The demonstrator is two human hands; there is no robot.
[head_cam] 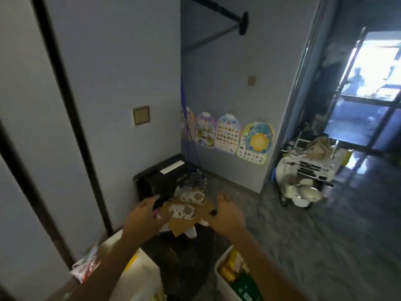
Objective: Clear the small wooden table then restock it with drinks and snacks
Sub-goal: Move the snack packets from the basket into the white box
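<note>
Left hand (145,213): at left edge of the cardboard (182,223), grip unclear
Right hand (226,213): fingers straight, thumb touching its right edge
Shoes (186,205): on the cardboard, between both hands

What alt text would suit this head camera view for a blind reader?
A left hand and right hand reach toward small white shoes lying on torn cardboard in a dim room corner. Colourful children's posters hang on the wall behind.
</note>
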